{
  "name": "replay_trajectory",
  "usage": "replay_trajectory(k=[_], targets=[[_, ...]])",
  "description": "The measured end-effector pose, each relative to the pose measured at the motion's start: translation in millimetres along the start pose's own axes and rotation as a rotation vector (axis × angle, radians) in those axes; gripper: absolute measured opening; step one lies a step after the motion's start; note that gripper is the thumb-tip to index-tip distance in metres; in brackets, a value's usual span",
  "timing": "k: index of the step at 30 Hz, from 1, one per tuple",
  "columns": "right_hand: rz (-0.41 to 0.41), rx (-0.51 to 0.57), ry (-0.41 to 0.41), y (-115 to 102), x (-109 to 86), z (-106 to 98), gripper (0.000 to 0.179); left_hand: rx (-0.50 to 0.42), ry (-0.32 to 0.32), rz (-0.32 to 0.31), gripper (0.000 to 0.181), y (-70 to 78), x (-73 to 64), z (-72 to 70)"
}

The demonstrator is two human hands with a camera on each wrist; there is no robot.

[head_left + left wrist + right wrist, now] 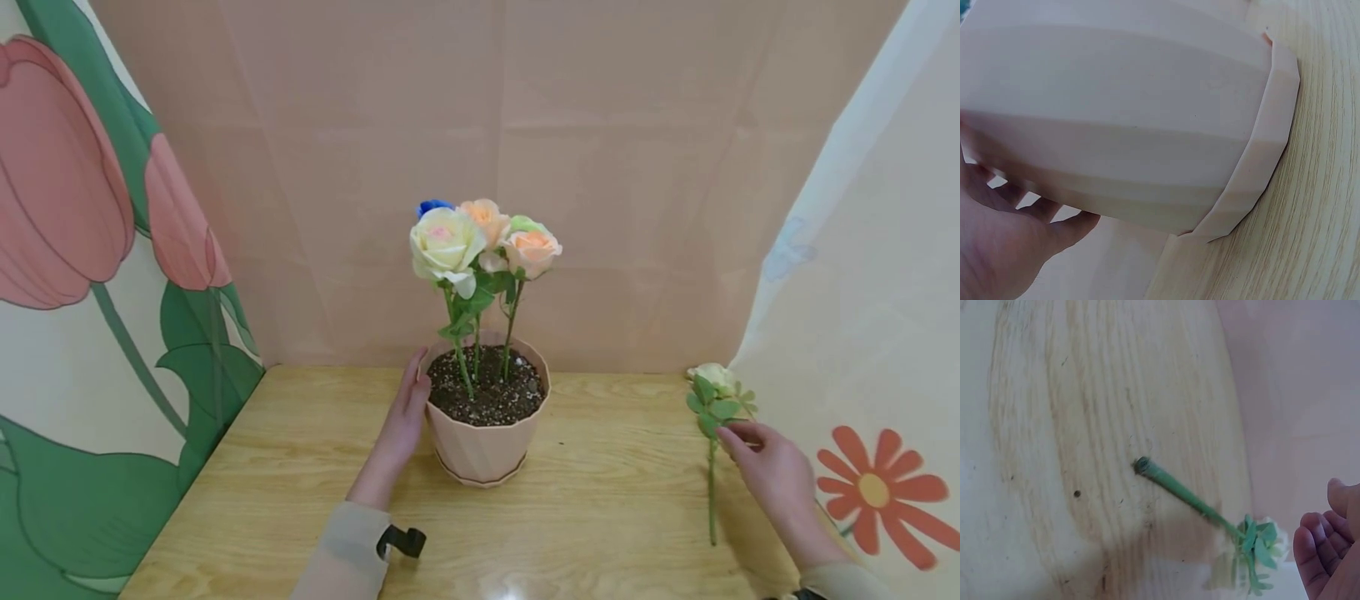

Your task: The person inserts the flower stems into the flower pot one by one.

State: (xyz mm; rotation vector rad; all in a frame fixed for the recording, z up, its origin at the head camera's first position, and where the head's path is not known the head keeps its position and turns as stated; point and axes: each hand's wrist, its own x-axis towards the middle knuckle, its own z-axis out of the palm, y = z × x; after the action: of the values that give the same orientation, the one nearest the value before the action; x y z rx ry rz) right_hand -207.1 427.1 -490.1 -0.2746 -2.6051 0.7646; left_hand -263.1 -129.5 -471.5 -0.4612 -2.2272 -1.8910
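My left hand (402,421) rests against the left side of a pale pink faceted flowerpot (480,450). In the left wrist view its fingers (1075,228) lie along the pot's wall. Dark soil (495,396) fills the pot, and several roses stand in it: a large cream one (447,243), peach ones (532,250) and a blue one (433,207) behind. At the right a cream rose (716,379) with a green stem lies on the table. Close beside its leaves is my right hand (776,475), fingers loosely bent; the right wrist view shows a gap between hand and stem.
Under the pot is a matching saucer (483,479) on the wooden table (615,500). A plain pinkish backdrop (637,208) rises behind the table. Flower-printed cloths hang at the left (67,350) and right (885,333).
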Motion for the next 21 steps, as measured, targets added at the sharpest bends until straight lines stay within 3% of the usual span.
replay_trajectory(k=[21], targets=[[0.085,-0.011,-0.071,32.1,10.8,19.7,0.066,-0.001,0.002,-0.016,0.058,3.7,-0.9,0.7]])
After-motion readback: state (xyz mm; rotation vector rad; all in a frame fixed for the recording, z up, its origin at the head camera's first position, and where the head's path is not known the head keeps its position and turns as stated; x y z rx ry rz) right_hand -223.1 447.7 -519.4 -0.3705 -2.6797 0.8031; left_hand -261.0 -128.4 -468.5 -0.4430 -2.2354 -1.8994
